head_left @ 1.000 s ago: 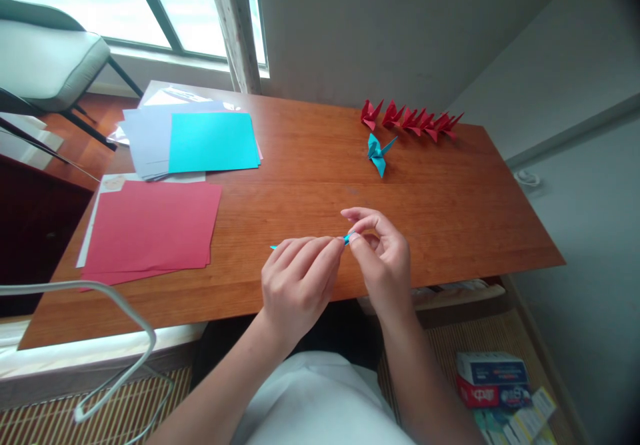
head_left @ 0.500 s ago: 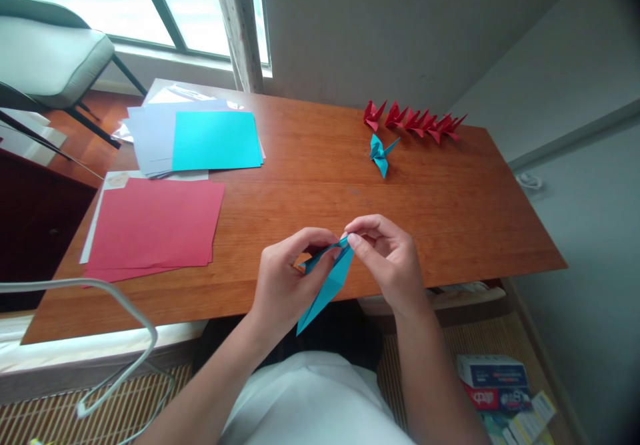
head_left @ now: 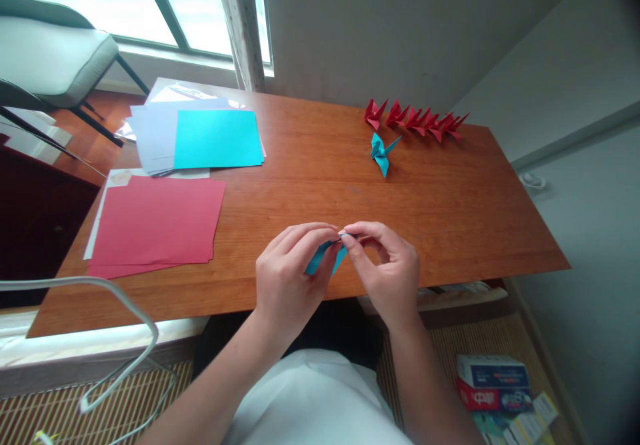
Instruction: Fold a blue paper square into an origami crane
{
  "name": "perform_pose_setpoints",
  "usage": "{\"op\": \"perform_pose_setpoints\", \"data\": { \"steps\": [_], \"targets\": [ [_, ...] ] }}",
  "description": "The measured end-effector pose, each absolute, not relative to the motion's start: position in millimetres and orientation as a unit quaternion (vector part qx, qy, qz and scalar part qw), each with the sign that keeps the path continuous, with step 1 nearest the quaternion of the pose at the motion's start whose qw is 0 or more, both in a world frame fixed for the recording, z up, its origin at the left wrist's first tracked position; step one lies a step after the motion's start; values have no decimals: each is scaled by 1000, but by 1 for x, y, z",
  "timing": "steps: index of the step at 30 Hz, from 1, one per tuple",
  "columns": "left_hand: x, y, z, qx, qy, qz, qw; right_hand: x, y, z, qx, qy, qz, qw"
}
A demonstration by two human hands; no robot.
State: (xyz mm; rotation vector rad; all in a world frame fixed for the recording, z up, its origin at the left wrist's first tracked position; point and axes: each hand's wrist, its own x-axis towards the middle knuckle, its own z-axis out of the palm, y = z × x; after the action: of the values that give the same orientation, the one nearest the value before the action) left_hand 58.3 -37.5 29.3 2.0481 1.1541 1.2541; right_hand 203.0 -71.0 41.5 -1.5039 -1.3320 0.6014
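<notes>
Between my hands, above the table's front edge, is a piece of folded blue paper (head_left: 316, 260). My left hand (head_left: 295, 265) is closed on it, fingers over its upper side and covering much of it. The thumb and fingers of my right hand (head_left: 385, 265) pinch its upper right end. A finished blue paper crane (head_left: 381, 154) stands farther back on the table. Behind it several red paper cranes (head_left: 416, 120) are lined up in a row.
Red paper sheets (head_left: 157, 222) lie at the table's left, with blue sheets (head_left: 219, 138) and pale sheets (head_left: 153, 135) behind them. A white tube (head_left: 120, 298) curves in at lower left. Boxes (head_left: 495, 388) stand low at the right. A chair (head_left: 55, 52) is by the window.
The folded blue paper has turned in my hands, and its long lower point no longer shows. My left hand now covers more of it. Both hands stay close together.
</notes>
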Motion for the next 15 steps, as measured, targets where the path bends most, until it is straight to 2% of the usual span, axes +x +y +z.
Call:
{"op": "perform_pose_setpoints", "data": {
  "steps": [15],
  "targets": [
    [60,-39,31,751,416,465,216,202,-75,41,-619,-523,280,514]
  ]
}}
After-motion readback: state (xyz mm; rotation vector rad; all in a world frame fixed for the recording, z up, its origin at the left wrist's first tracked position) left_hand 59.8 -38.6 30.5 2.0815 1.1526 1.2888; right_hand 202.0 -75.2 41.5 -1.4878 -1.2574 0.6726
